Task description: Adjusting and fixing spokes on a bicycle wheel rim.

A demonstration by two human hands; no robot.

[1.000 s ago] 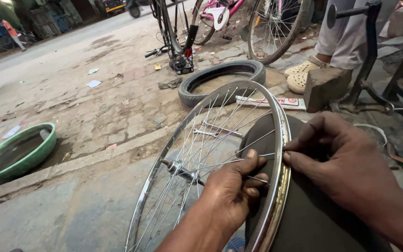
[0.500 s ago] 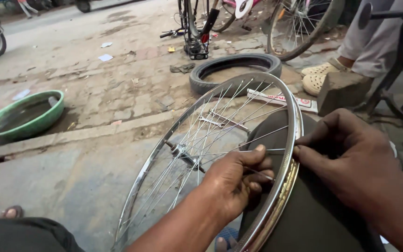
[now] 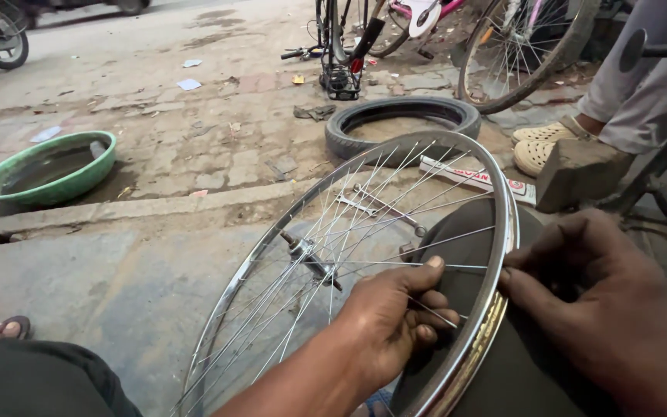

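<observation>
Across the person's dark-trousered knee (image 3: 496, 386) leans a shiny chromed steel bicycle wheel rim (image 3: 503, 232) laced with thin wire spokes, its hub (image 3: 306, 255) hanging over the rough concrete; the left hand (image 3: 391, 320) reaches through the wheel with fingers curled closed around one thin metal spoke (image 3: 445, 266), while the right hand (image 3: 611, 309) pinches at the rim's outer edge, though what it holds cannot be made out. Judging by this, the smooth, slick rim could slide off the cloth, or the springy spoke could bend or slip free if pulled askew.
</observation>
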